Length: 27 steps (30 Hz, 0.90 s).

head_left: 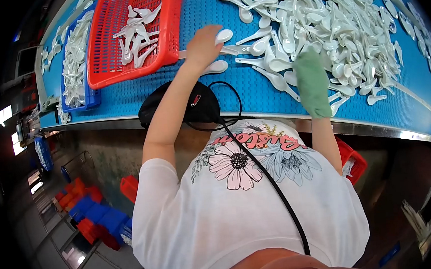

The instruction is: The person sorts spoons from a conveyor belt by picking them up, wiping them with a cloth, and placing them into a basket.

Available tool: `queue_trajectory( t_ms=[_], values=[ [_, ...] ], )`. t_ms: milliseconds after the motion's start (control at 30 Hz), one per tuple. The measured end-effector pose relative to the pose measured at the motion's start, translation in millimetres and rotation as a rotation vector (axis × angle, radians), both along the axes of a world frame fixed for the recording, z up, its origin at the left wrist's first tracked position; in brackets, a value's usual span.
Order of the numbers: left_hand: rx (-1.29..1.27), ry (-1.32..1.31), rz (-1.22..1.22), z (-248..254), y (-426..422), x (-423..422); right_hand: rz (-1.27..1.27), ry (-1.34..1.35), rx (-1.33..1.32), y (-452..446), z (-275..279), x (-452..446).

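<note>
My left hand (204, 47), bare, is by the right side of the red basket (172, 38), closed on a white spoon (224, 36) whose bowl shows at the fingertips. Another white spoon (215, 67) lies on the blue table just below this hand. My right hand (313, 81), in a green glove, reaches into the near edge of a large pile of white spoons (340, 33). Its fingertips are among the spoons, and I cannot tell whether they grip one. Several white spoons (138, 35) lie inside the red basket.
A blue basket (94, 98) full of white spoons stands at the left on the blue table (268, 101). A black pouch (179, 104) with a cable sits at the table's near edge. Below, a red basket (351, 161) is at right; stacked red and blue crates (94, 213) are at left.
</note>
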<state>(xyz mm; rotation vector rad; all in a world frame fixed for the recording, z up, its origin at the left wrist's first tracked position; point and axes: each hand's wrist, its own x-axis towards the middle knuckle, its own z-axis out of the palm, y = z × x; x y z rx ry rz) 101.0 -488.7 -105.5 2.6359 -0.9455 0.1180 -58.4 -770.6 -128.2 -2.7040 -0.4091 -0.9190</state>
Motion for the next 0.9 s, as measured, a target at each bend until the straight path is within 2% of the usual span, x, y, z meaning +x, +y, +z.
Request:
queue_trajectory(
  t_ms=[67,100,167,200,267,300,333,367,400,467,500,567,633,700,767,800,867,900],
  values=[
    [0.135,0.056,0.139,-38.5,-3.5,6.4,0.062,0.519,0.582,25.7,3.4,11.9],
    [0.132,0.052,0.139,-39.7,-3.9,4.4,0.062,0.515,0.579,31.2,-1.2,16.5],
    [0.277,0.289,0.217,-41.1,-2.8,1.2,-0.306,0.635,0.545,42.9,-8.1,23.6],
    [0.279,0.287,0.218,-44.2,0.3,2.3,-0.305,0.634,0.547,46.0,-4.0,23.3],
    [-0.003,0.700,0.243,-55.4,11.2,2.9,-0.249,0.770,0.345,50.8,6.7,19.3],
    [-0.172,0.847,0.247,-60.7,14.0,0.2,-0.242,0.776,0.346,47.9,-9.6,15.3],
    [-0.172,0.849,0.253,-64.3,16.7,0.4,-0.199,0.680,0.407,40.0,-38.8,8.2],
    [-0.294,1.072,0.316,-57.2,15.7,0.3,-0.156,0.583,0.465,35.7,-54.8,5.1],
    [-0.420,1.294,0.378,-49.3,15.0,-0.9,-0.152,0.589,0.464,36.4,-44.0,6.8],
    [-0.480,1.301,0.401,-34.5,16.8,-4.9,0.051,0.425,0.375,32.0,-16.0,8.7],
    [-0.522,1.320,0.386,-30.6,18.4,-4.5,0.055,0.429,0.374,30.8,-6.8,9.0],
    [-0.564,1.342,0.373,-18.7,16.8,-7.8,-0.045,0.415,0.135,28.8,8.7,7.5],
    [-0.656,1.316,0.274,3.3,4.7,-18.3,0.007,0.352,0.222,33.5,26.5,9.7],
    [-0.636,1.336,0.195,27.1,-12.4,-29.0,0.054,0.285,0.308,46.5,44.2,14.5],
    [-0.632,1.354,0.040,42.6,-27.1,-40.7,0.146,0.286,0.566,67.7,60.7,19.4],
    [-0.604,1.339,0.009,46.3,-32.7,-45.7,0.143,0.286,0.568,76.1,69.2,21.9],
    [-0.608,1.247,-0.013,51.0,-39.9,-53.1,0.115,0.318,0.282,88.0,84.1,27.3],
    [-0.607,1.245,-0.013,52.0,-37.9,-52.6,0.139,0.299,0.339,89.6,87.9,29.2]
  ],
)
